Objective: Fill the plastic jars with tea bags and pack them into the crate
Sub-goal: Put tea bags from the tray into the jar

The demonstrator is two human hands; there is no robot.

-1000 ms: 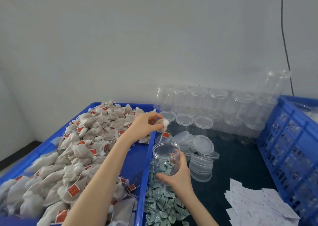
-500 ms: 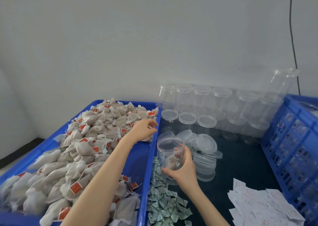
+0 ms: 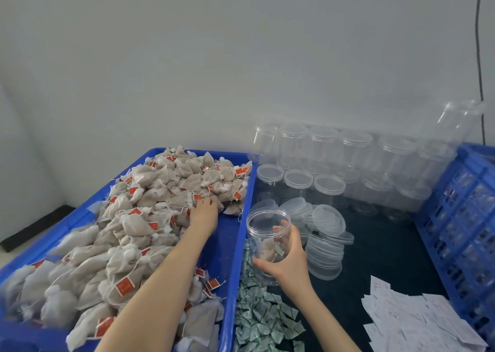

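My right hand (image 3: 288, 264) grips an open clear plastic jar (image 3: 265, 228), held tilted just right of the blue tray; one tea bag (image 3: 266, 248) lies inside it. My left hand (image 3: 205, 212) reaches into the blue tray (image 3: 235, 244) and its fingertips sit among the heap of beige tea bags (image 3: 134, 225) with red tags. Whether those fingers hold a bag is hidden. The blue crate (image 3: 460, 217) stands at the right edge.
Rows of empty lidded jars (image 3: 326, 164) line the wall behind. A stack of loose clear lids (image 3: 325, 244) sits right of the held jar. Small green-white packets (image 3: 259, 311) lie beside the tray, white paper slips (image 3: 407, 317) at the lower right. A black cable (image 3: 479, 57) hangs down the wall.
My left hand dropped a tea bag into the jar and has gone back left into the heap. The jar in my right hand now has a bag in it.
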